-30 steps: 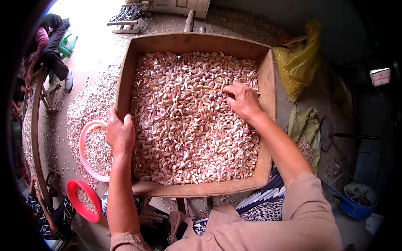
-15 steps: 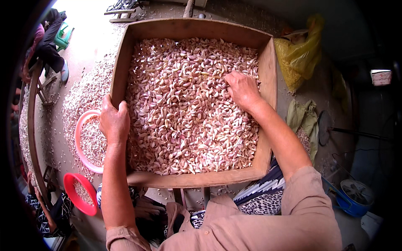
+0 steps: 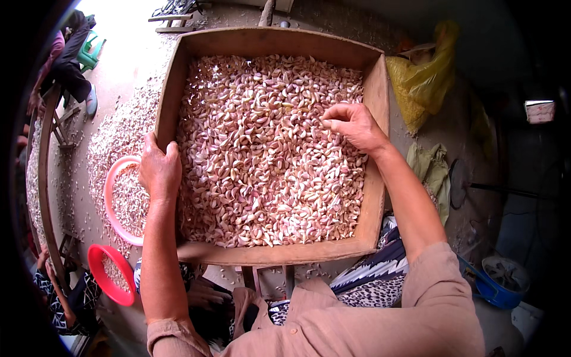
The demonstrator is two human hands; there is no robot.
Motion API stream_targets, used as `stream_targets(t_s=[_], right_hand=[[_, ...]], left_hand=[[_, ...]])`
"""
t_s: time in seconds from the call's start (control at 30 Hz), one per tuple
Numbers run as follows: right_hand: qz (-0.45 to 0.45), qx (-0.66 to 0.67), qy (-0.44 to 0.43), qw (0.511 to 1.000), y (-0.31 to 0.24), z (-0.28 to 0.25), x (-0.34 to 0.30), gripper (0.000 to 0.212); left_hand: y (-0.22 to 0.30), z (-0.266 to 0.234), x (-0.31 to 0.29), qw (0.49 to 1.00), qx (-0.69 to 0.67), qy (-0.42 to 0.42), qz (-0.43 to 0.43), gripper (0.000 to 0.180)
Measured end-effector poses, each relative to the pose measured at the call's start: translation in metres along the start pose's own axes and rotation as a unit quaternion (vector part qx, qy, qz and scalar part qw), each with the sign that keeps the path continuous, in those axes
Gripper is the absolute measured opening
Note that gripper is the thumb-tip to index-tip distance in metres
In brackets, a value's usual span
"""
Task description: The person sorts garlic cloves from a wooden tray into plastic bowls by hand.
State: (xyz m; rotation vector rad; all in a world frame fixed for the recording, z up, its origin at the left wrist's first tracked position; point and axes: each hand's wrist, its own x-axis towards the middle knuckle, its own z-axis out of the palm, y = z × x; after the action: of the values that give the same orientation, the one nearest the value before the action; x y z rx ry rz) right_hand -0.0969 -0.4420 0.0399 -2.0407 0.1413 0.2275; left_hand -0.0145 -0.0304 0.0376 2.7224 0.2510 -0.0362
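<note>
A square wooden sieve tray (image 3: pixel 279 254) with raised sides lies in front of me, its mesh showing light at the far left corner. Pinkish-white garlic cloves (image 3: pixel 262 160) cover nearly all its bottom. My left hand (image 3: pixel 160 168) is wrapped round the left side of the tray, thumb on the inside. Just over the cloves at the right, my right hand (image 3: pixel 355 126) is closed in a pinch, thumb against forefinger. Whatever sits between those fingertips, if anything, is too small to make out.
Left of the tray stand a pink basin (image 3: pixel 109 205) and a red basin (image 3: pixel 95 262), beside garlic strewn on the floor. A yellow bag (image 3: pixel 425 83) and a pale green sack (image 3: pixel 437 172) lie right. Other people (image 3: pixel 68 59) sit at the far left.
My right hand has lifted off the cloves and moved slightly right, with its thumb and forefinger now pinched together. My left hand keeps its hold on the tray.
</note>
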Motion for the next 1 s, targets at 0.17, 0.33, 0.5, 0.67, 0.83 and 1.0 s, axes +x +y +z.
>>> stream_targets(t_s=[0.17,0.33,0.5,0.67,0.83,1.0], right_hand=[[0.104,0.233,-0.025,0.967,0.002,-0.003,-0.005,0.011],[0.149,0.305,-0.043,0.94,0.001,-0.004,-0.008,0.012],[0.161,0.325,-0.055,0.93,0.009,-0.002,-0.01,0.011],[0.157,0.291,-0.048,0.942,0.007,-0.003,-0.012,0.009],[0.098,0.139,0.021,0.985,-0.012,-0.013,-0.018,0.01],[0.08,0.051,0.018,0.995,-0.006,-0.034,-0.03,0.01]], left_hand=[[0.0,0.002,0.001,1.0,-0.001,0.004,-0.002,0.044],[-0.001,0.003,-0.001,1.0,-0.001,0.021,0.004,0.045],[-0.002,0.003,0.0,1.0,-0.005,0.012,0.002,0.047],[-0.006,0.008,0.003,1.0,0.006,0.023,0.015,0.048],[-0.012,0.012,0.006,0.999,0.008,0.025,0.021,0.049],[-0.017,0.018,0.01,0.999,0.015,0.033,0.027,0.05]])
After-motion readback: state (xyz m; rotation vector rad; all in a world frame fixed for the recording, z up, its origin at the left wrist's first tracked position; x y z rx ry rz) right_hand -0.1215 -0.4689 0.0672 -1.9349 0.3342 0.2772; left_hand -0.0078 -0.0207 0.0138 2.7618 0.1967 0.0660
